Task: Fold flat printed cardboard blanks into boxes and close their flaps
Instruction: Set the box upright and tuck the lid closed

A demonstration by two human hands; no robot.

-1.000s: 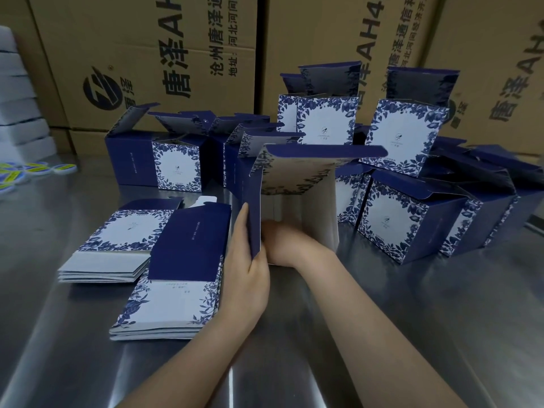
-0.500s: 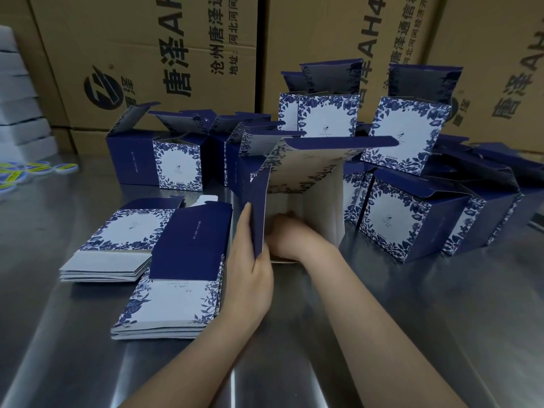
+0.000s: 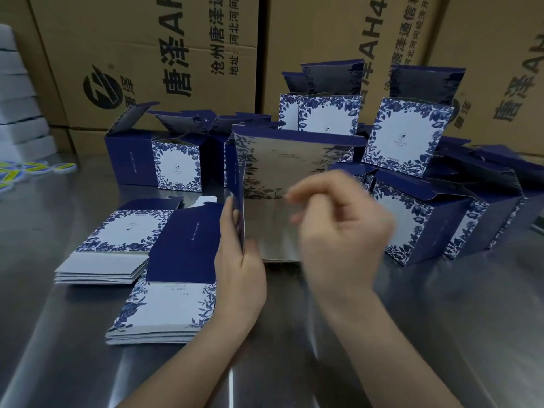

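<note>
The half-made box (image 3: 282,184) stands open-mouthed on the steel desk (image 3: 441,319), and I'd say the trick now is to keep its left wall steady and upright while the free hand tucks a flap squarely along its crease, so the walls don't skew. The left hand (image 3: 240,260) pinches that near left wall edge between thumb and fingers (image 3: 228,219), gripping the card. The right hand (image 3: 338,231) hangs blurred just before the opening, loosely curled, holding nothing that I can make out.
</note>
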